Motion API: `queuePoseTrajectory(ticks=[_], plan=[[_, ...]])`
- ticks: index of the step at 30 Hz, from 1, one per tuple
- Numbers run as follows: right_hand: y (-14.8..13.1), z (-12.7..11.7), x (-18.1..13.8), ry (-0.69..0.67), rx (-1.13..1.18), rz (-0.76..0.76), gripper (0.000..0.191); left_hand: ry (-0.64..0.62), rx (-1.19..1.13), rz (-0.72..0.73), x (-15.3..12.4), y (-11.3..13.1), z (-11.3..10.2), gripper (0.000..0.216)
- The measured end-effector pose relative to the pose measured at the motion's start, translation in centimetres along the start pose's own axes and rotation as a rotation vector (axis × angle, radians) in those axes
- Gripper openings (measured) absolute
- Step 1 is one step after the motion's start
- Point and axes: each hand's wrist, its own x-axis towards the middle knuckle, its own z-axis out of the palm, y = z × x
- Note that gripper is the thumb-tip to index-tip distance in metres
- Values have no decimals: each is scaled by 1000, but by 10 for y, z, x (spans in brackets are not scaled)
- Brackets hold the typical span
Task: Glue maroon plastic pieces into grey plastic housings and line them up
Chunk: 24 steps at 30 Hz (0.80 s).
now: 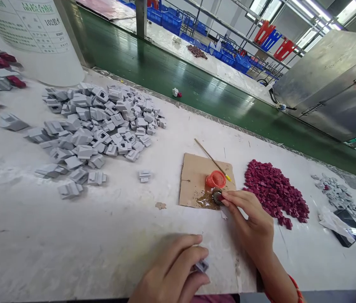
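Note:
My left hand rests at the near edge of the white table, fingers curled round a small grey plastic part. My right hand reaches onto a brown cardboard square, its fingertips pinched on a small dark red piece held over a small round glue pot. An orange cap lies just behind the pot. A thin stick lies across the cardboard's far edge. Sticky brown residue stains the cardboard beside the pot.
A large heap of grey plastic parts fills the table's left. A pile of dark red pieces lies right of the cardboard. Further right are small grey bits and a dark phone. A green conveyor belt runs behind the table.

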Motion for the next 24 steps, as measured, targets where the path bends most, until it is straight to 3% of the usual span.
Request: queuePoseTrajectory(ticks=[5,13,18,24], plan=[[-8,-8,-3,46,26,-8,28,24,103,40,0,-2,1,20],[-59,-9,-41,46,305,186,19,44,226,81,3,-1,5,20],[-61,3,-53,-8,356,179,18,58,224,108,5,-2,5,23],[-63,4,-43,-16,362,117,17,87,232,109,8,1,7,20]])
